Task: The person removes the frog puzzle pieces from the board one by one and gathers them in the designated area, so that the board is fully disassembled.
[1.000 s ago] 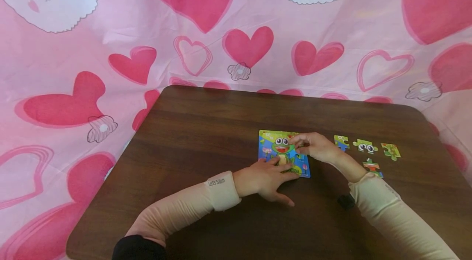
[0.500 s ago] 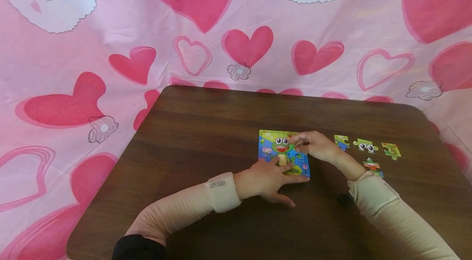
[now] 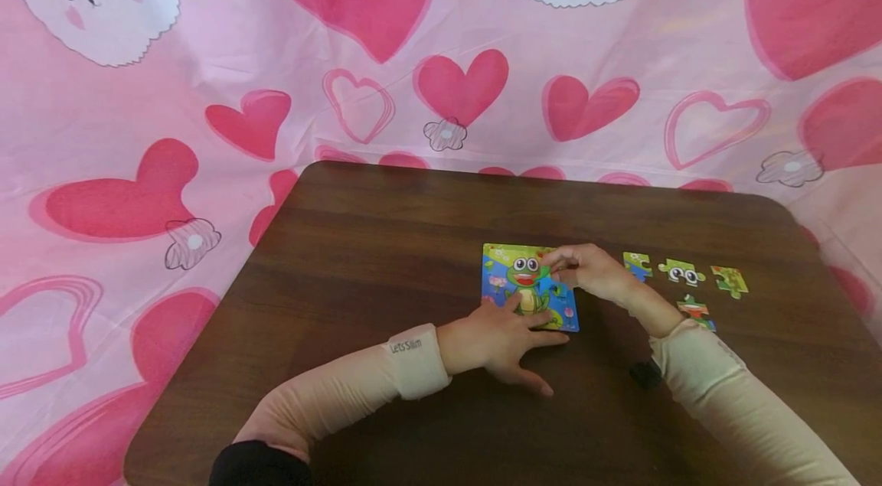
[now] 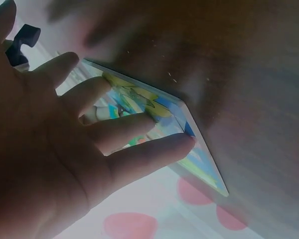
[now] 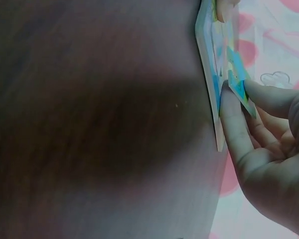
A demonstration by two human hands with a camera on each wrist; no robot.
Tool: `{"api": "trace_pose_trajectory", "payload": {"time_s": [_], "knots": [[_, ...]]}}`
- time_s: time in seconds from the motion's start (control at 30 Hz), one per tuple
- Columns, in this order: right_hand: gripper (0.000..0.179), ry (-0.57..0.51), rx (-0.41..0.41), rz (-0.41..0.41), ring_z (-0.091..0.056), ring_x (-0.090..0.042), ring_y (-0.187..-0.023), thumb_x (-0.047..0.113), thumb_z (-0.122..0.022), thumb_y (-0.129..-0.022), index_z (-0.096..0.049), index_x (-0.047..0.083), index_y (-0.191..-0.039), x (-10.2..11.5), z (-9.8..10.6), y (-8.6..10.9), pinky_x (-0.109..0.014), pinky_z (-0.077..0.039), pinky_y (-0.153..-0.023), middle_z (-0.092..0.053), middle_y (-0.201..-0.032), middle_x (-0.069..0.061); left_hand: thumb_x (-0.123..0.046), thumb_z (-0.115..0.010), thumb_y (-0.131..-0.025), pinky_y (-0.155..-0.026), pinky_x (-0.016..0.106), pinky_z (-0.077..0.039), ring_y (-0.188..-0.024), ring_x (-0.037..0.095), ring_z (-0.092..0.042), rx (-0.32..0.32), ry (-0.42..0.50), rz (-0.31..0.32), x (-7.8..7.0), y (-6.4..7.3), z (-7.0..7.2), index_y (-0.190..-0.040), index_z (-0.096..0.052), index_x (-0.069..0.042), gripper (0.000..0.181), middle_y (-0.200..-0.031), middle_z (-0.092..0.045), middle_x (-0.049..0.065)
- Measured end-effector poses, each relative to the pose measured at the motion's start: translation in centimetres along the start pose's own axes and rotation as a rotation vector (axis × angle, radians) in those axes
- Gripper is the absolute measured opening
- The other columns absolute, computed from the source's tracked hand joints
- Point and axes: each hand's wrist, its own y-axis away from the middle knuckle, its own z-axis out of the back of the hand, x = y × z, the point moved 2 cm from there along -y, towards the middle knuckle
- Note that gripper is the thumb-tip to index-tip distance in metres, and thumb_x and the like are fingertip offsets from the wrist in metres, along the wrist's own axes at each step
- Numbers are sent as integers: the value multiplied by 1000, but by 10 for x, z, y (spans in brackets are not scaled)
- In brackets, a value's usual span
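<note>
A square puzzle board (image 3: pixel 498 262) with a cartoon frog lies on the table. My left hand (image 3: pixel 498 337) rests over its lower part with fingers spread, the thumb out on the wood. In the left wrist view, the fingertips (image 4: pixel 187 142) lie across the board's face. My right hand (image 3: pixel 596 273) is over the board's right side. Between thumb and fingers it pinches a blue-and-green puzzle piece (image 5: pixel 237 74), tilted up from the board in the right wrist view. In the head view, these fingers hide part of the frog's right side.
To the right on the brown table (image 3: pixel 386 241) lie several loose pieces: a blue-green one (image 3: pixel 637 264), one with frog eyes (image 3: pixel 682 273), a yellow-green one (image 3: pixel 730 281) and one with a red mouth (image 3: pixel 696 311). A pink heart-patterned cloth (image 3: pixel 276 27) hangs behind the table.
My left hand's fingers have spread a little wider, one shifting right along the board's lower edge. The right hand stays almost in place, its piece's tilt changing slightly.
</note>
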Motion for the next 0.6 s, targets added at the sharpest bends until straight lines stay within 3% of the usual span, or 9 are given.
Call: {"api": "trace_pose_trajectory", "payload": {"time_s": [0.27,0.47,0.53,0.6], "knots": [[37,-212,3,-49,-64,-18,-106,9,-61,-101,-59,-3,-136,-2,8,2,-41,-59,-89,-63,-124,-22,-87,-39,-86,-111,67,-36,-158,36,-15,20,8,11,1,-1,-1,-155,-18,-58,78,-170,-9,-21],[44,-329,-21,-69,-68,-8,-100,9,-59,-102,-50,-9,-142,-7,21,9,-35,-60,-90,-67,-118,-6,-87,-40,-86,-113,66,-35,-158,36,-14,26,32,15,2,-1,-1,-155,-21,-57,78,-170,-9,-21],[46,-359,-27,-77,-69,-7,-101,10,-58,-103,-48,-9,-143,-9,25,13,-33,-60,-90,-67,-121,-4,-86,-41,-86,-113,66,-35,-158,36,-14,29,38,9,2,-1,0,-155,-22,-57,78,-170,-9,-20],[47,-365,-36,-84,-69,-7,-102,12,-58,-104,-47,-9,-145,-11,29,15,-33,-59,-91,-64,-132,-11,-86,-40,-86,-113,66,-35,-158,36,-13,32,42,7,3,-1,-1,-155,-22,-57,77,-170,-9,-21]]}}
